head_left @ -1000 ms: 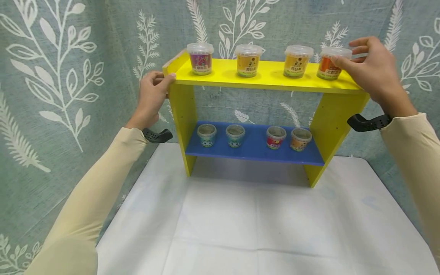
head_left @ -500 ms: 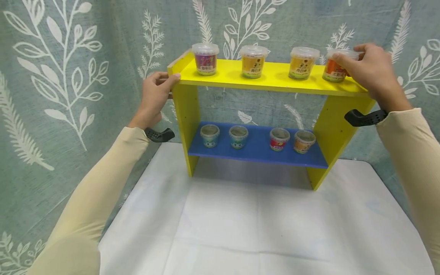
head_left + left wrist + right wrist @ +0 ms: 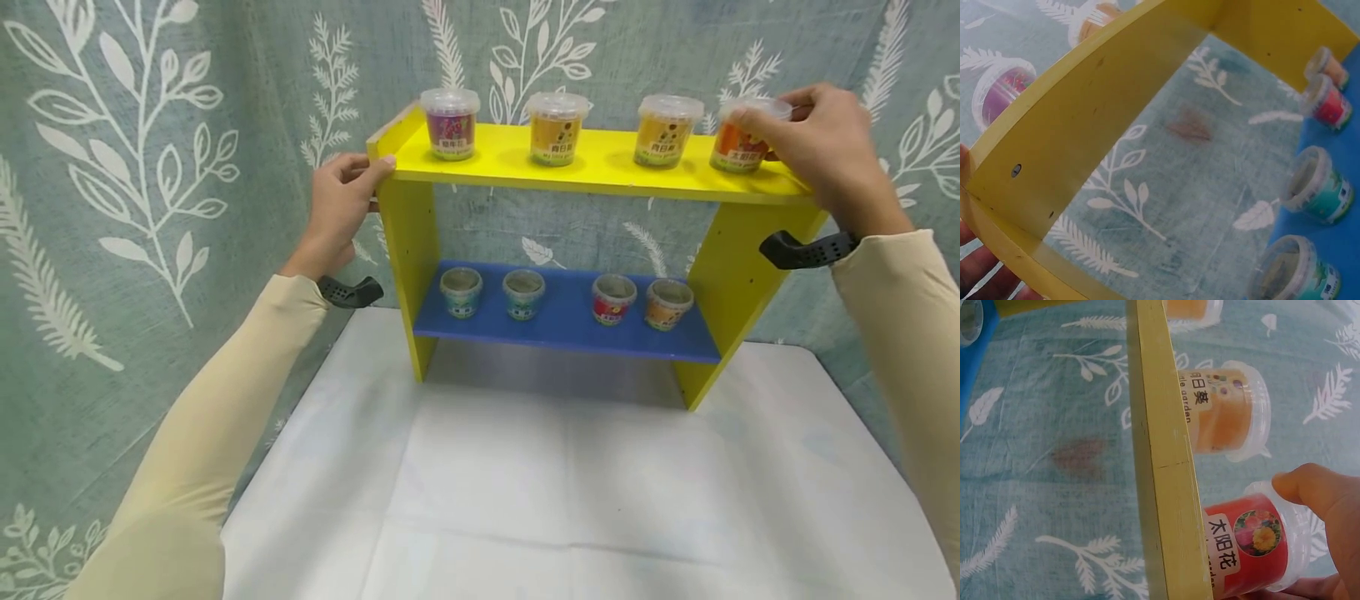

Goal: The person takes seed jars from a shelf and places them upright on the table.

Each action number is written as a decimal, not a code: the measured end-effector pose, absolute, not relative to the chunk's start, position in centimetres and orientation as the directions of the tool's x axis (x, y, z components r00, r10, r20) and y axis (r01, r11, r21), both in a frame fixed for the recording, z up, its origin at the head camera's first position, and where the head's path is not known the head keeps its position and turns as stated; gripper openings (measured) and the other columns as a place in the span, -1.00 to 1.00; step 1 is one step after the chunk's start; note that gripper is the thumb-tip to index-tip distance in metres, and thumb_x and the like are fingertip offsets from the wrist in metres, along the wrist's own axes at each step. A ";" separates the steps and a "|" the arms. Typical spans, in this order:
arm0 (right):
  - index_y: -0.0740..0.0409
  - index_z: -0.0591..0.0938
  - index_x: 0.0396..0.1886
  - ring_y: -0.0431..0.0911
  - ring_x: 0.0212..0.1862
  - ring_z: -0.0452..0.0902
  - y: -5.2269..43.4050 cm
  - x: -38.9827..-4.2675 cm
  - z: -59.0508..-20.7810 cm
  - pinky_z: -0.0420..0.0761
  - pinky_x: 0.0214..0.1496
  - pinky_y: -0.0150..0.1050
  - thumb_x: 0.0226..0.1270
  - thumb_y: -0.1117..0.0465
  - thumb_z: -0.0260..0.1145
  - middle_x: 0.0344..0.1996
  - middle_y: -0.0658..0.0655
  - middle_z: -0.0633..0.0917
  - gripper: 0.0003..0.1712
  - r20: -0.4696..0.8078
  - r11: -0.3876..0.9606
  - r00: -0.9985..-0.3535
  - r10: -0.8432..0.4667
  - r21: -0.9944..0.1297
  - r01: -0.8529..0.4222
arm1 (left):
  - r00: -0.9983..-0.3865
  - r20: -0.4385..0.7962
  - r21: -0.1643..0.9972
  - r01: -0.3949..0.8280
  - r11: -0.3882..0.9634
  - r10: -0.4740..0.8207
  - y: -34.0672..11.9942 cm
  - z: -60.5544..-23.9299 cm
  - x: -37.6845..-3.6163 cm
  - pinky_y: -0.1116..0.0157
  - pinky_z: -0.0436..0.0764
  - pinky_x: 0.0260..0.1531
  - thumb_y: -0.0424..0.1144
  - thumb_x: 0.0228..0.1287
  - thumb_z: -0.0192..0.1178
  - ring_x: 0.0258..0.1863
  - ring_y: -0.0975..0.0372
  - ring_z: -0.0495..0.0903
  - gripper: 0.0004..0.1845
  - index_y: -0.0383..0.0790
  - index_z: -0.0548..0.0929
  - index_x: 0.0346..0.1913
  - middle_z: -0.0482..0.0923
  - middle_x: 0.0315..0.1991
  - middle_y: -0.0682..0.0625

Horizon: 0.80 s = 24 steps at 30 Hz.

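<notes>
A small two-tier shelf unit stands on the table, with a yellow top board [image 3: 600, 167], yellow sides and a blue lower board [image 3: 555, 321]. My left hand [image 3: 339, 204] grips the top board's left corner, thumb on top; fingers [image 3: 982, 269] show at the yellow edge in the left wrist view. At the board's right end, my right hand [image 3: 836, 154] holds a red-orange lidded plastic cup [image 3: 741, 150] near its lid. The right wrist view shows its flower picture and the thumb [image 3: 1310, 481] against the lid. The far fingers are partly hidden behind it.
Along the top stand a purple-labelled cup [image 3: 452, 129] and two yellow-labelled cups [image 3: 555, 133], all lidded. Below are lidless cups: two teal [image 3: 461, 293], one red [image 3: 612, 302], one orange [image 3: 667, 307]. White cloth [image 3: 487, 467] covers the table; a leaf-patterned curtain [image 3: 247, 100] hangs behind.
The head view has shifted slightly, so the shelf appears farther right. My left hand keeps its place on the corner. My right hand stays at the red-orange cup, its fingers closer around the lid.
</notes>
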State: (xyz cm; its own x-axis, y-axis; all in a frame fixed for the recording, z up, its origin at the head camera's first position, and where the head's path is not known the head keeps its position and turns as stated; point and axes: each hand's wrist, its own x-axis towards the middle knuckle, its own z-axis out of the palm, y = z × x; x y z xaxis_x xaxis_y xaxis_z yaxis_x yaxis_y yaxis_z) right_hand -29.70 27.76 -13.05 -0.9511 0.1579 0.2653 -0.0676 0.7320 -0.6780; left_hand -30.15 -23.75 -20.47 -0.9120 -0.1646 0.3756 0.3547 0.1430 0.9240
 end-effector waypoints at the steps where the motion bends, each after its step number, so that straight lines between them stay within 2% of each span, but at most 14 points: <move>1: 0.08 0.11 0.66 -0.13 -0.06 0.35 27.7 -29.6 -13.0 0.40 0.02 -0.31 0.27 -0.48 0.27 0.45 0.30 0.27 0.19 0.274 0.731 -0.948 0.160 -0.678 -0.072 | -0.911 0.376 0.924 0.355 0.145 -0.167 -23.7 -20.5 -30.1 0.22 0.61 -0.04 0.07 0.30 0.42 -0.15 0.12 0.66 -0.50 -0.16 0.69 0.16 0.61 -0.05 -0.01; 4: 0.07 0.14 0.65 -0.11 -0.05 0.34 27.7 -29.2 -13.1 0.40 0.02 -0.28 0.27 -0.47 0.29 0.41 0.29 0.29 0.16 0.286 0.725 -0.943 0.170 -0.685 -0.077 | -0.910 0.376 0.923 0.352 0.153 -0.175 -23.7 -20.5 -30.0 0.24 0.60 -0.06 0.07 0.31 0.41 -0.14 0.12 0.65 -0.50 -0.17 0.69 0.17 0.62 -0.03 -0.01; 11: -0.05 0.13 0.67 0.04 0.14 0.30 27.5 -28.5 -12.9 0.39 -0.01 -0.32 0.31 -0.44 0.26 0.42 0.27 0.31 0.10 0.325 0.753 -0.930 0.171 -0.652 -0.090 | -0.906 0.382 0.921 0.358 0.153 -0.180 -23.6 -20.6 -30.1 0.25 0.62 -0.06 0.09 0.31 0.40 -0.11 0.11 0.65 -0.49 -0.16 0.69 0.17 0.61 0.02 -0.02; 20: 0.04 0.15 0.66 -0.11 -0.07 0.34 27.8 -27.3 -13.1 0.42 -0.20 -0.52 0.33 -0.37 0.31 0.31 0.28 0.31 0.09 0.342 0.734 -0.927 0.152 -0.667 -0.126 | -0.907 0.380 0.924 0.361 0.130 -0.181 -23.6 -20.5 -29.9 0.26 0.63 -0.10 0.07 0.30 0.41 -0.12 0.10 0.65 -0.52 -0.17 0.70 0.14 0.61 -0.04 -0.02; 24: 0.06 0.16 0.65 -0.13 -0.11 0.34 28.2 -26.4 -13.3 0.42 -0.23 -0.53 0.35 -0.32 0.33 0.11 0.10 0.38 0.06 0.351 0.707 -0.926 0.139 -0.690 -0.156 | -0.911 0.373 0.925 0.351 0.143 -0.175 -23.4 -20.4 -29.9 0.26 0.63 -0.09 0.08 0.31 0.40 -0.11 0.11 0.64 -0.50 -0.16 0.69 0.16 0.60 -0.03 -0.01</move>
State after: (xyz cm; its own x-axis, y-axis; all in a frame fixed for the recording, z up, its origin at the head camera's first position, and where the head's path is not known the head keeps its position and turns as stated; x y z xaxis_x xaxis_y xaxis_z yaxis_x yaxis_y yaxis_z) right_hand -26.35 28.20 -13.30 -0.9259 0.1391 0.3512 -0.1557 0.7066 -0.6903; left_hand -29.85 -23.41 -20.41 -0.9112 -0.1745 0.3731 0.3514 0.1433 0.9252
